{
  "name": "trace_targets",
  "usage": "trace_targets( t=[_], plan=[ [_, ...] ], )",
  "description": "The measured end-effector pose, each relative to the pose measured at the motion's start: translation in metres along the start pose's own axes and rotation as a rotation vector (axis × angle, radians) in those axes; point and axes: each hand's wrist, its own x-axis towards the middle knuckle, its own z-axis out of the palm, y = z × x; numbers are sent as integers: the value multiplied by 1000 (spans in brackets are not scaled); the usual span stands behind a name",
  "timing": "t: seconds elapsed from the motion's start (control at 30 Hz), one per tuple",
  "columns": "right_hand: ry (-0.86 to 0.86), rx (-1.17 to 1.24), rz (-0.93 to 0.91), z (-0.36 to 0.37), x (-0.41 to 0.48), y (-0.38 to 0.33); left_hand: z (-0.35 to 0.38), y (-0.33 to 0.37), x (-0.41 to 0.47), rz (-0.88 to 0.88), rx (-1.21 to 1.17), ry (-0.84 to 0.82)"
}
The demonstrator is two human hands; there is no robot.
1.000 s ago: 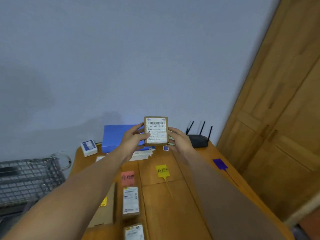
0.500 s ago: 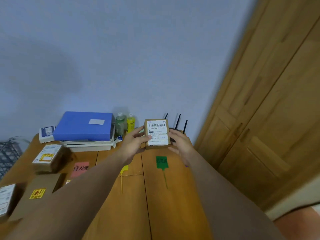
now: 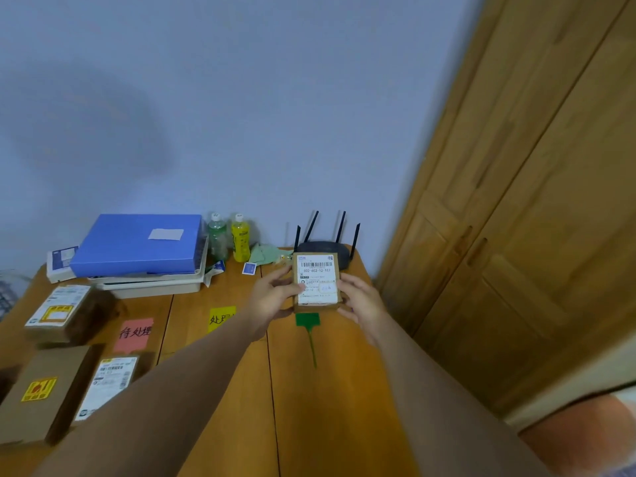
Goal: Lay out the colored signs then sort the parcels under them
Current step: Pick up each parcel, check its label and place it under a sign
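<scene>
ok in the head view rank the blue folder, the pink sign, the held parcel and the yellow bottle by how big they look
1. blue folder, clearly largest
2. held parcel, gripped by the left hand and right hand; raised nearer the camera, so it may look bigger than it is
3. pink sign and yellow bottle: too alike to rank

The table [image 3: 344,390] is bare along its near right part, below the green sign [image 3: 307,319]. The far edge is blocked by a router [image 3: 323,251], two bottles [image 3: 229,241] and a blue box [image 3: 137,244]. Parcels [image 3: 58,366] crowd the left edge. A wooden door [image 3: 533,235] stands close beside the right edge.
</scene>
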Motion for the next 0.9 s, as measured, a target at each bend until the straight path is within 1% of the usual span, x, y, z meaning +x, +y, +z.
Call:
trace_targets(
  t=[0.1, 0.23, 0.37, 0.57, 0.73, 0.9],
  plan=[
    [-18, 3, 25, -9, 15, 14, 9, -18, 10, -21, -8, 46],
    [-65, -30, 86, -20, 41, 41, 26, -52, 27, -93, -18, 127],
    [-117, -81, 184, -30, 68, 82, 40, -102, 44, -199, -31, 181],
    [-186, -150, 330, -29, 95, 159, 47, -171, 60, -322, 37, 240],
    [-181, -205, 376, -23, 111, 207, 49, -214, 71, -346, 81, 247],
    [-164, -190, 409, -28, 116, 225, 46, -239, 76, -356, 72, 195]
  ],
)
